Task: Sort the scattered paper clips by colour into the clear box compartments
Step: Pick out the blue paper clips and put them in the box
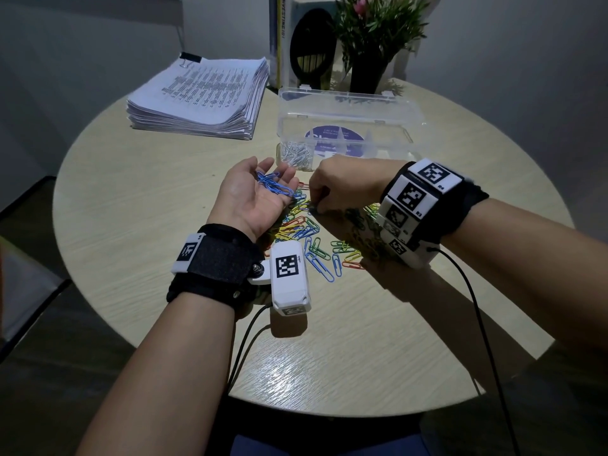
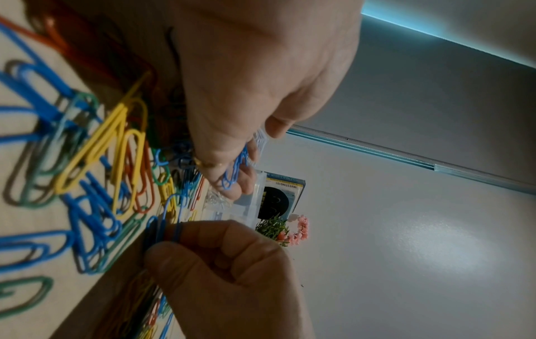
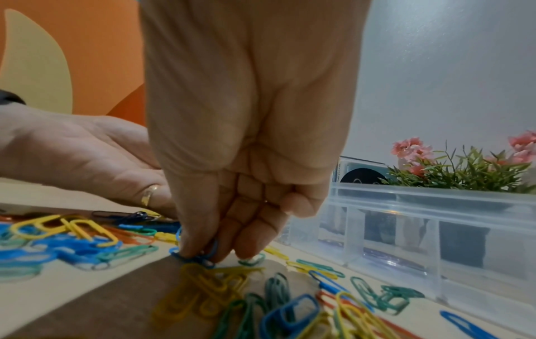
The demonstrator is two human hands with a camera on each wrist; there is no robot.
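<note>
Mixed blue, yellow, green and orange paper clips (image 1: 316,245) lie in a pile on the round table. My left hand (image 1: 260,195) is palm up beside the pile, fingers relaxed, with several blue clips (image 1: 274,185) lying in the palm. My right hand (image 1: 314,209) reaches down into the pile with curled fingers. In the right wrist view its thumb and fingers pinch a blue clip (image 3: 200,255) right at the table surface. The clear box (image 1: 408,126) stands open just behind both hands. Silver clips (image 1: 296,156) fill its left compartment.
A thick stack of printed papers (image 1: 200,97) lies at the back left. A black plant pot (image 1: 365,74) and a book (image 1: 296,44) stand behind the box. Wrist cables (image 1: 250,337) trail over the near table edge.
</note>
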